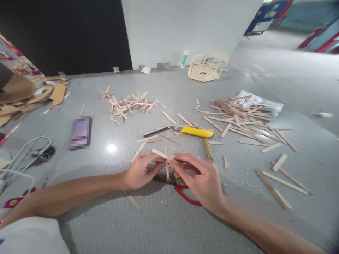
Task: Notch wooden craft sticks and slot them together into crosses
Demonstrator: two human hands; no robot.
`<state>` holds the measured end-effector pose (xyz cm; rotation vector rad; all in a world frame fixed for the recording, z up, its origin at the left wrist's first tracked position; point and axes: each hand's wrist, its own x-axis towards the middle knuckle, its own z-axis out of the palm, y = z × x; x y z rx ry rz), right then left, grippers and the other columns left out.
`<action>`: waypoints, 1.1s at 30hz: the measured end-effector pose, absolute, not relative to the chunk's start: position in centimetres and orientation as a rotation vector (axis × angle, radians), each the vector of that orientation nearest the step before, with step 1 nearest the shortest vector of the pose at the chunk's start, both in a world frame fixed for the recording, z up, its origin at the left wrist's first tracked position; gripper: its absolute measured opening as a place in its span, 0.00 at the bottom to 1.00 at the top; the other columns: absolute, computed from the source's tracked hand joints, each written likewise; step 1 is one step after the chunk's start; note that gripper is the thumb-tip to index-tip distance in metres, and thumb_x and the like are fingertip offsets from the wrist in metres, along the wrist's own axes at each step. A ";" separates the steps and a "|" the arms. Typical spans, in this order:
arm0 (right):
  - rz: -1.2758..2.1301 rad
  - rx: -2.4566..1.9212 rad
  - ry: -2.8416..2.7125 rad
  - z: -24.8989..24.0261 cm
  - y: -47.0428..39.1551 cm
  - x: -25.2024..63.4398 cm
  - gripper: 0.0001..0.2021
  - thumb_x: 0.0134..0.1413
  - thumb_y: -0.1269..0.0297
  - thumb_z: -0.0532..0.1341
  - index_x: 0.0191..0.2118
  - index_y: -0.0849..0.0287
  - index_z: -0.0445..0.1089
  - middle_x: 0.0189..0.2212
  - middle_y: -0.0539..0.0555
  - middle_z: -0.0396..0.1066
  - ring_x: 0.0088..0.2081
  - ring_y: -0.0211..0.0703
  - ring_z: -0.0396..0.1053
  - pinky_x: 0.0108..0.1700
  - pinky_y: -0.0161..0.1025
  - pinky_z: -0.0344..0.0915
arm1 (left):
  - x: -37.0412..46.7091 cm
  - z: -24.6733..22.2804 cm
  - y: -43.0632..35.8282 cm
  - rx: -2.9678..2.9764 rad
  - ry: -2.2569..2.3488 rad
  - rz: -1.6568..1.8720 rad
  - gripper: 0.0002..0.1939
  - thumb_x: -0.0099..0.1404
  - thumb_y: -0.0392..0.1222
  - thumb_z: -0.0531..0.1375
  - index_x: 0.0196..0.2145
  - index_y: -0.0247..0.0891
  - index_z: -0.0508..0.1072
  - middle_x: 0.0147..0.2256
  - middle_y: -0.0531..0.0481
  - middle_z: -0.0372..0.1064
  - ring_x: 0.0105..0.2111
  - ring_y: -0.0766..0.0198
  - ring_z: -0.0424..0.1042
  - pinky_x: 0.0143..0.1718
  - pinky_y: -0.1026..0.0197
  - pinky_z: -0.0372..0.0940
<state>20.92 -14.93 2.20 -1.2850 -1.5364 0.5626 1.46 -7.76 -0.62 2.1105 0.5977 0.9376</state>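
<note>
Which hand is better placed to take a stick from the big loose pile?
Probably the right hand: the loose pile lies nearer to it than to the left hand. Both hands hold the crossed sticks, so the left might steady them.

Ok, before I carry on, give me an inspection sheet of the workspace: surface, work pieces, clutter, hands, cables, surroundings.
Surface: grey surface, littered with small bits; one bright glare spot.
Work pieces: crossed-stick piece in hand; similar crossed pieces beyond; loose sticks heaped at right.
Clutter: yellow cutter ahead of the hands; red-handled tool partly hidden by them; cardboard scraps at far left.
Hands: left hand and right hand both pinch the crossed-stick piece.
Cables: white cable looped at left, away from the hands.
Surroundings: black panel and white panel behind.
</note>
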 end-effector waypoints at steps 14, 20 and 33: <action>0.640 -1.358 -1.499 2.4 -15.0 20.7 0.04 0.61 0.66 0.64 0.34 0.55 0.75 0.30 0.51 0.81 0.27 0.41 0.78 0.33 0.36 0.78 | 1.6 -0.4 -7.6 2.106 0.618 0.887 0.09 0.72 0.34 0.59 0.44 0.39 0.79 0.39 0.47 0.83 0.37 0.62 0.83 0.39 0.65 0.75; 0.658 -1.323 -1.522 2.4 -15.0 20.9 0.06 0.62 0.66 0.64 0.32 0.55 0.73 0.29 0.51 0.80 0.27 0.39 0.77 0.34 0.34 0.78 | 1.5 -0.4 -7.5 2.100 0.629 0.875 0.08 0.72 0.36 0.59 0.44 0.38 0.79 0.39 0.46 0.82 0.36 0.62 0.82 0.37 0.65 0.75; 0.844 -1.291 -1.589 2.2 -14.9 21.4 0.06 0.67 0.63 0.60 0.37 0.55 0.71 0.31 0.51 0.79 0.30 0.41 0.80 0.36 0.36 0.79 | 1.8 0.6 -7.6 2.042 0.597 0.822 0.08 0.72 0.36 0.56 0.40 0.37 0.76 0.34 0.47 0.79 0.33 0.64 0.78 0.36 0.65 0.71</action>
